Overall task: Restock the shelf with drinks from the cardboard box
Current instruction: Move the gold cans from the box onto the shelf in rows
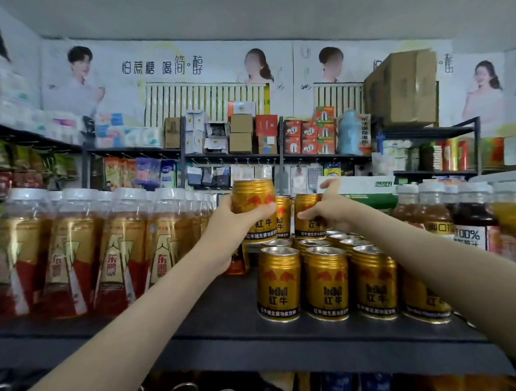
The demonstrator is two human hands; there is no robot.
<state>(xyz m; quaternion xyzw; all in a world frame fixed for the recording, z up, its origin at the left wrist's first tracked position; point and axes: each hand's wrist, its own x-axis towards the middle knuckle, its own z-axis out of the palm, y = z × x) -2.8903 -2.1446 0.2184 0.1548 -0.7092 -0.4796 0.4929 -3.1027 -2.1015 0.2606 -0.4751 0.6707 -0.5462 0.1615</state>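
My left hand (236, 226) grips a gold Red Bull can (253, 195) and holds it up above the dark shelf (220, 318). To its right my right hand (330, 210) grips a second gold can (306, 205) that sits in the upper layer, on top of other cans. Beside it stands another stacked can (283, 216). Several gold cans (327, 282) stand in rows on the shelf below my right arm. The cardboard box is not in view.
Tall amber tea bottles (73, 250) with white caps fill the shelf's left side. Juice bottles (470, 215) stand at the right. A bare strip of shelf lies between the bottles and the cans. Behind are racks with small boxes (240, 134) and a big carton (403, 88).
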